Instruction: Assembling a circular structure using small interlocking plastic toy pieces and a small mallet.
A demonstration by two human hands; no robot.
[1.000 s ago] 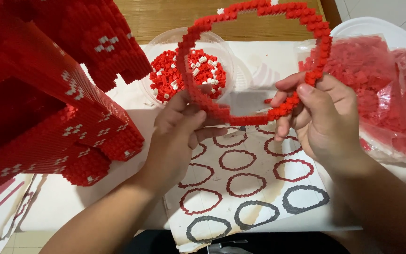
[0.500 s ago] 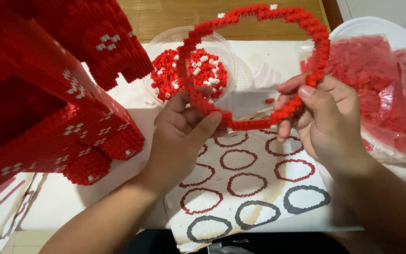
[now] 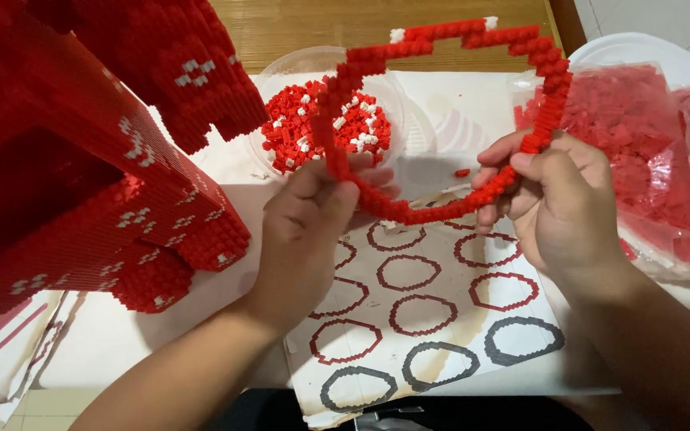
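In the head view, the left hand [image 3: 313, 219] and right hand [image 3: 557, 203] are each gripping the lower arc of a red brick ring [image 3: 441, 120], holding it upright between them above the printed ring-pattern sheet [image 3: 441, 319] lying on the bench [image 3: 137, 335].

Single head-worn view, looking steeply down and forward from close above the table [image 3: 473, 112], both forearms entering from the bottom edge, a sheet of printed rings [image 3: 433, 311] at near centre, wooden floor at the far top edge.
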